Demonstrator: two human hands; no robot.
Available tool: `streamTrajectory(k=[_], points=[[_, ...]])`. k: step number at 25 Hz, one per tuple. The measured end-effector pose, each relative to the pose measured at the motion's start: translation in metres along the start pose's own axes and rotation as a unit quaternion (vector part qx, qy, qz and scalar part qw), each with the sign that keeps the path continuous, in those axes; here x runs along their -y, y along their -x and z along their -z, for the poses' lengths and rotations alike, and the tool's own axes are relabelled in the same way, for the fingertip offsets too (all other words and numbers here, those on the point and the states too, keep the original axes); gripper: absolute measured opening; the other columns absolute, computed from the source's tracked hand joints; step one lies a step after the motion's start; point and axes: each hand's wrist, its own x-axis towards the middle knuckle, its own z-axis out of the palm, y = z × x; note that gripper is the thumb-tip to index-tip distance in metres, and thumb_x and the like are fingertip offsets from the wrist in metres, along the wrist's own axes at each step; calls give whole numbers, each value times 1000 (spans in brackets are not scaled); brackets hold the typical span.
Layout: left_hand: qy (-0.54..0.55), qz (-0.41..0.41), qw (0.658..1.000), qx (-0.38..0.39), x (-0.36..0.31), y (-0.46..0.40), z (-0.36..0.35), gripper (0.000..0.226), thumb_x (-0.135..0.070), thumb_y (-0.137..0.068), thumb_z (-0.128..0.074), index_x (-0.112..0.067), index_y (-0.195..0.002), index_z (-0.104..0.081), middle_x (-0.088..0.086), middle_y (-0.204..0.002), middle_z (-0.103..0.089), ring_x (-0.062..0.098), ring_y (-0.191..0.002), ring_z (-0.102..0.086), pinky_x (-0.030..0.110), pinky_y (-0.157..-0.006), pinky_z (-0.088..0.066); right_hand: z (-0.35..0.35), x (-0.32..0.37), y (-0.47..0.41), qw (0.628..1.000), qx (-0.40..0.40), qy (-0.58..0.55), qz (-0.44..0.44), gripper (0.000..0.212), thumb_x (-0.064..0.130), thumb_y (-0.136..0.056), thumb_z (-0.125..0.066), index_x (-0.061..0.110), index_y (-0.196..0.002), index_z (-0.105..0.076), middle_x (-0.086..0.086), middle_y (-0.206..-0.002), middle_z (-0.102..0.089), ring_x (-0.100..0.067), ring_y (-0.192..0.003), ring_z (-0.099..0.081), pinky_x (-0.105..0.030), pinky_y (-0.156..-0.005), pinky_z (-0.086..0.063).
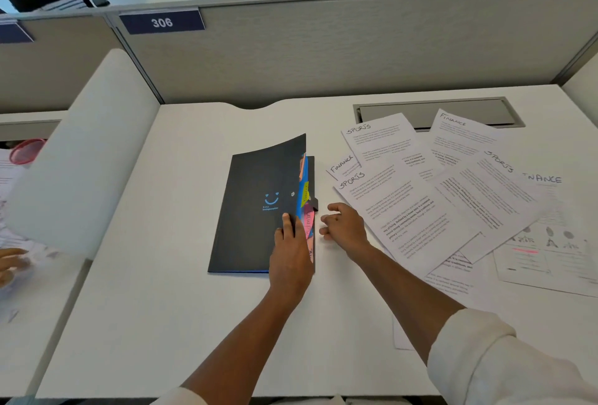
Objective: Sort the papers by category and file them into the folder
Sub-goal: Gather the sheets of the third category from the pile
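A black folder [255, 210] with a blue smile mark lies in the middle of the white desk [181, 307]. Its front cover is lifted along the right edge, showing blue, yellow and pink index tabs [306, 201]. My left hand [291, 252] grips that cover edge, thumb on top. My right hand [344, 226] hovers just right of the tabs, fingers apart and holding nothing. Loose printed papers [420, 210] marked SPORTS and FINANCE by hand lie fanned out to the right of the folder, overlapping one another.
A grey partition wall [323, 48] with a sign reading 306 closes the back of the desk. A grey cable hatch [437, 112] sits at the back right, partly under papers. At the neighbouring desk on the left are another person's hand [9, 264] and a pink round object [26, 150].
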Motion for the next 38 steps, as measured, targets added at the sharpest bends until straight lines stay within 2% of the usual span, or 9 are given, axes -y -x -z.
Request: streamTrajectory(k=[5,10,16,19,23,27,30,35,38], points=[[-47,-2,999,13,-10,2,-14,81,-16,-91,-61,-13,-154,-11,13,-163,-1,44,-145,-18,48,-112,-39,42,-10,14,999,6,-41,-13,19,12,-92,-59,12,-110,-60,-7,-95,-71,-20,-70,-71,-25,-63,-58],[-116,-42,992,-34,-28,6,-17,54,-18,-94,-47,-14,-145,-34,12,-163,-9,39,-148,-11,51,-118,-19,90,-29,26,998,-17,-66,-16,16,7,-88,-55,11,-101,-63,-11,-89,-73,-19,-66,-69,-31,-64,-58],[18,-109,992,-62,-63,17,-24,38,-16,-94,-50,-18,-132,-55,2,-154,-37,24,-138,-38,37,-109,-37,156,-58,37,999,-45,-30,-6,18,3,-88,-51,12,-96,-65,-8,-84,-74,-19,-66,-70,-30,-61,-59],[187,-56,980,-27,-82,20,-34,37,-15,-91,-54,-19,-128,-59,-1,-135,-59,16,-118,-58,29,-100,-44,193,-73,39,998,-59,-6,-7,18,3,-89,-51,13,-95,-66,-5,-82,-75,-17,-66,-70,-27,-60,-58],[336,65,939,32,-111,12,-42,37,-16,-90,-59,-14,-127,-57,7,-119,-68,23,-103,-66,37,-95,-53,239,-88,30,996,-83,38,-2,18,4,-88,-54,14,-95,-68,-1,-87,-75,-15,-74,-71,-26,-67,-57],[344,125,930,34,-135,-4,-53,29,-21,-83,-56,-2,-104,-59,17,-100,-66,35,-94,-63,39,-79,-53,278,-95,7,986,-111,120,35,15,9,-88,-59,13,-99,-69,4,-95,-70,-10,-88,-62,-12,-68,-41],[348,180,920,10,-153,-16,-52,8,-13,-85,-55,-8,-79,-52,10,-76,-59,24,-72,-53,31,-63,-40,292,-94,-18,980,-107,155,60,19,7,-86,-63,10,-104,-66,0,-100,-67,-15,-94,-62,-19,-77,-40],[369,233,900,-8,-170,-31,-58,9,-14,-86,-59,-6,-82,-63,7,-83,-67,24,-77,-62,30,-66,-46,287,-92,-47,957,-71,265,94,33,12,-86,-62,13,-119,-58,-7,-119,-61,-27,-113,-54,-35,-95,-46],[362,243,900,-21,-179,-33,-60,22,-18,-87,-64,-17,-67,-53,2,-73,-61,17,-67,-55,27,-61,-41,282,-96,-51,936,-40,339,88,46,16,-86,-62,12,-130,-48,-10,-125,-53,-30,-117,-46,-39,-97,-43]])
